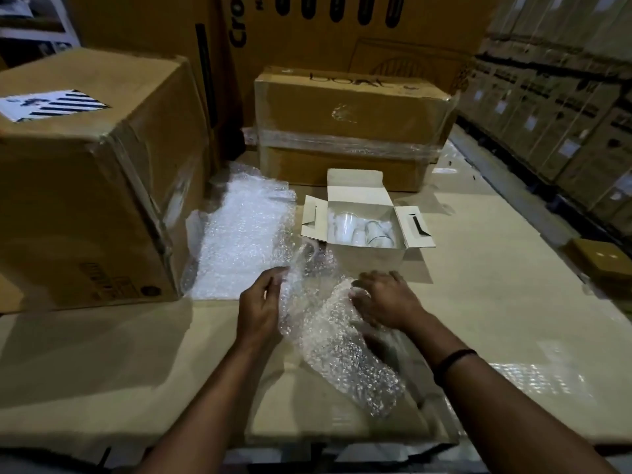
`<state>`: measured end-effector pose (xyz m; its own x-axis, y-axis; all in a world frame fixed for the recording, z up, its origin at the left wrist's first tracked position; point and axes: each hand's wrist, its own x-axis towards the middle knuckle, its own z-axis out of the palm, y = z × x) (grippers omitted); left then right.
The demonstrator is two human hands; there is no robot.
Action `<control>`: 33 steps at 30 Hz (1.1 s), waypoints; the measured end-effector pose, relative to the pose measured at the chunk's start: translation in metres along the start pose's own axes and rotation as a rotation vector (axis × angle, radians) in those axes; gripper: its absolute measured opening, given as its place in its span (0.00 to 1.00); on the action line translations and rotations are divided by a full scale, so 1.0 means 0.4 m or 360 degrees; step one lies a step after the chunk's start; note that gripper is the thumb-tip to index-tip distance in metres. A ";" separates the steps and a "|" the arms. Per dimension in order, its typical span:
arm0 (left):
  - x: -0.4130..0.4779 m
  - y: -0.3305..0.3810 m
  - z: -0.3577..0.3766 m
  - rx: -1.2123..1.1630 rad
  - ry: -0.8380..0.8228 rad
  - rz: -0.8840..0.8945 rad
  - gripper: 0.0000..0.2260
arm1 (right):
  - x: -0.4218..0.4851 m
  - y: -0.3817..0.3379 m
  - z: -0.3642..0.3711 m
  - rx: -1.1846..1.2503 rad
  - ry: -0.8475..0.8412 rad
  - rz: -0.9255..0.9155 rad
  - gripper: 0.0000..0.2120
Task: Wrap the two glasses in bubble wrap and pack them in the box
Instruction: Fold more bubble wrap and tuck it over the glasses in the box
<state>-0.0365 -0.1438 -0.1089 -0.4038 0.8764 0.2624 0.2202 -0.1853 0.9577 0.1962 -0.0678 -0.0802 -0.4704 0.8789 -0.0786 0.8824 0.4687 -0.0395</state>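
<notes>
Rolling bubble wrap (333, 340), pinching its edge with left hand (260, 302), clutching it in right hand (388, 299); likely needs tightening before the box (366, 260).

Glasses (374, 230) in box (366, 260), bubble wrap (246, 234) left of it

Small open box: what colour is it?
White; the small open box shows best in the head view.
</notes>
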 end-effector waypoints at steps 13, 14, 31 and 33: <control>0.065 -0.044 -0.018 -0.0085 0.0499 -0.0448 0.12 | -0.117 -0.030 0.123 0.0052 -0.0266 0.0276 0.47; 0.066 -0.038 -0.021 -0.0097 0.0502 -0.0446 0.12 | -0.112 -0.033 0.117 0.0037 -0.0218 0.0280 0.47; -0.024 0.005 -0.057 0.0210 -0.0380 0.0495 0.19 | 0.003 -0.146 -0.051 0.2087 0.0381 0.0972 0.30; -0.038 0.010 -0.050 0.0259 -0.0492 0.0729 0.17 | 0.015 -0.133 -0.075 0.2190 0.0054 0.0999 0.28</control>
<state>-0.0473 -0.1667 -0.1068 0.0377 0.8166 0.5760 0.4550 -0.5272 0.7177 0.1465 -0.0849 -0.0487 -0.0107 0.9098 -0.4149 0.2392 -0.4005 -0.8845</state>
